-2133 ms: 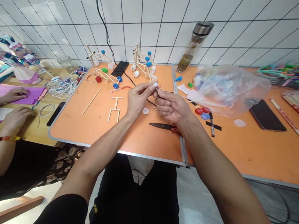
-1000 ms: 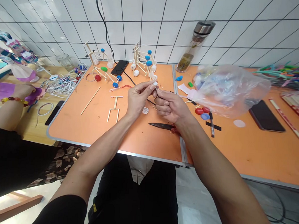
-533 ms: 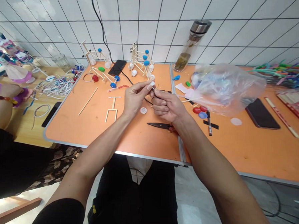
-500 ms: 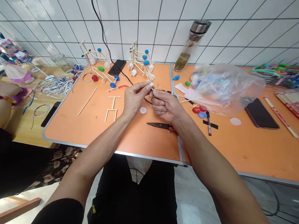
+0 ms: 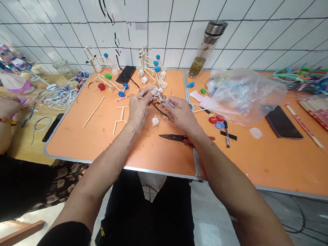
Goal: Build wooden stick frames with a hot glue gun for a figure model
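My left hand point(image 5: 139, 106) and my right hand point(image 5: 182, 114) come close together above the orange table point(image 5: 151, 157). The fingers of both are closed, and something small and whitish between them is too smeared to name. Below them lies a round white disc point(image 5: 155, 120). Near my right wrist is a pointed dark tool point(image 5: 172, 137) with red handles, partly covered by my forearm. Left of my left hand lie a flat frame of thin sticks point(image 5: 122, 113) and a single wooden stick point(image 5: 94, 112).
Two stick models point(image 5: 108, 76) point(image 5: 157, 62) with coloured caps stand at the back. A glass bottle point(image 5: 201, 59), plastic bag point(image 5: 245, 98), phone point(image 5: 283, 123) and pen point(image 5: 227, 135) are to the right. Another person's hand point(image 5: 6, 107) is at far left, beside tangled strings point(image 5: 62, 94).
My hands have shifted slightly apart, and my right fingers are less curled than before. The view has moved a little to the right. The other person's hand at left has also moved.
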A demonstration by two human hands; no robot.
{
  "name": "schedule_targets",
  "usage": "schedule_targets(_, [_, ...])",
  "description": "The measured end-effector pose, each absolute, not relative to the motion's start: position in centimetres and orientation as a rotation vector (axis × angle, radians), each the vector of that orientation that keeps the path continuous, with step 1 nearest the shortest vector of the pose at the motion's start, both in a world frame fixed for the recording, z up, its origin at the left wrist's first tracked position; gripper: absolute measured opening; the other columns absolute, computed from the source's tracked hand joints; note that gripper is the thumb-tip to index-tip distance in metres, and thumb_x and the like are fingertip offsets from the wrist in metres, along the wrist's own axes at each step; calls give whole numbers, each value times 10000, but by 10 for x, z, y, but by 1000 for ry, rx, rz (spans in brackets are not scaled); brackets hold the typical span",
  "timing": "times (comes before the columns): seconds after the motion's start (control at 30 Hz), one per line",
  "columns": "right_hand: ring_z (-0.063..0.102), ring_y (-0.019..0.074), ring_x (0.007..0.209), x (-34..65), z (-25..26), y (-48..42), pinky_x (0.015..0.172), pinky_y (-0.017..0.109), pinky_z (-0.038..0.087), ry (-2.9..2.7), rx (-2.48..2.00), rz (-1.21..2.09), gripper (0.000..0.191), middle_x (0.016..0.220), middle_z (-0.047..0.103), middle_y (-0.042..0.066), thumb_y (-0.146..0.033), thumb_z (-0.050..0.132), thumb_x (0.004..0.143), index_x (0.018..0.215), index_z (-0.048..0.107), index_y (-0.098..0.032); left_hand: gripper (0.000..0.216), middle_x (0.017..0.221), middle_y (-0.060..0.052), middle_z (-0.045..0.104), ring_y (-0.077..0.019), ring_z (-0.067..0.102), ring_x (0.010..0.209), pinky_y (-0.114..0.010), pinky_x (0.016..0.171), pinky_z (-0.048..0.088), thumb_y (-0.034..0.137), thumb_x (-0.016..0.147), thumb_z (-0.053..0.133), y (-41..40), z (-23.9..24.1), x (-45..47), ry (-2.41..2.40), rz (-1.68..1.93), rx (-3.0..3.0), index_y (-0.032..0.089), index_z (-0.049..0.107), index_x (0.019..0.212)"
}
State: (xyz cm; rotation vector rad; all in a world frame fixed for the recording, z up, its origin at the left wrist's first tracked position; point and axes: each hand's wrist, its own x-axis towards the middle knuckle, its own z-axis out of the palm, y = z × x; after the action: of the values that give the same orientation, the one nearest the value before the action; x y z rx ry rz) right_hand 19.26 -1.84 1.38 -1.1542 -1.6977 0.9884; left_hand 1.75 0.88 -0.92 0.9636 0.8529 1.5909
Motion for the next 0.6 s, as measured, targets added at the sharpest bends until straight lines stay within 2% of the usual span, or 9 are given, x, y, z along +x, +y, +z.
schedule_targets(0.07, [428,168,710,194,15,-20,644,317,285,-1783,-1229,818,453,710,496,-21,-508,716,992,723,452,-257,212,1184,-69,888,-280,837,1256,-412,1101,677,414,913,947,16,-12,9,837,1573,899,256,868,1030])
schedule_targets(0.13, [476,176,738,194,16,-24,679,327,316,-1834,-1263,726,372,765,570,-14,-453,680,1014,769,486,-252,236,1235,-86,882,-289,828,1289,-410,1117,675,429,941,919,22,-15,3,819,1553,866,252,856,1084])
schedule_targets(0.33, [611,245,831,192,17,-36,724,339,334,-2001,-1371,418,187,902,723,47,-427,634,1059,1028,642,-242,146,1274,-106,874,-271,822,1300,-383,1149,659,359,996,847,25,-22,4,742,1497,831,222,841,1045])
schedule_targets(0.47, [675,290,887,191,19,-39,712,351,319,-2088,-1477,285,241,998,789,105,-399,525,1118,1144,688,-223,110,1250,-97,878,-264,827,1283,-391,1160,652,324,1012,819,20,-22,9,720,1471,829,222,851,1036])
schedule_targets(0.6, [701,307,917,191,17,-38,716,354,326,-2077,-1531,236,294,1034,812,126,-421,490,1148,1164,701,-216,90,1235,-88,878,-257,834,1260,-419,1158,655,319,996,846,14,-20,13,713,1468,865,240,864,1034])
